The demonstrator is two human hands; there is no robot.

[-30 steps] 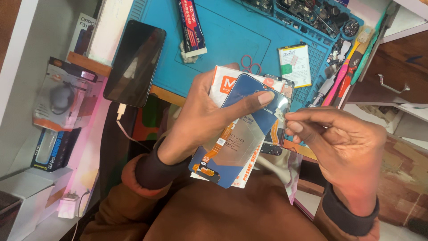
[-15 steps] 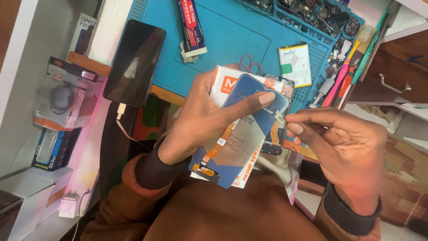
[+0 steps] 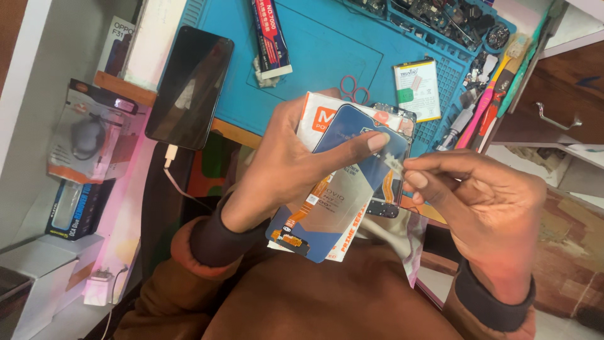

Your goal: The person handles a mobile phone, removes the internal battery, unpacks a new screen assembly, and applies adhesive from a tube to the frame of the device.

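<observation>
My left hand grips a stack held above my lap: a blue phone display panel with an orange flex cable, lying on its white and orange package, with a dark phone frame behind. The left index finger presses on the panel's upper part. My right hand pinches a small clear film tab at the panel's right edge between thumb and forefinger.
A blue work mat lies ahead with a glue tube, a phone battery, red scissors and tool trays. A black phone on a charging cable lies at left. Boxed items sit on the white shelf.
The hands and panel stay almost still. My right thumb and forefinger have closed a little more tightly on the film tab at the panel's edge.
</observation>
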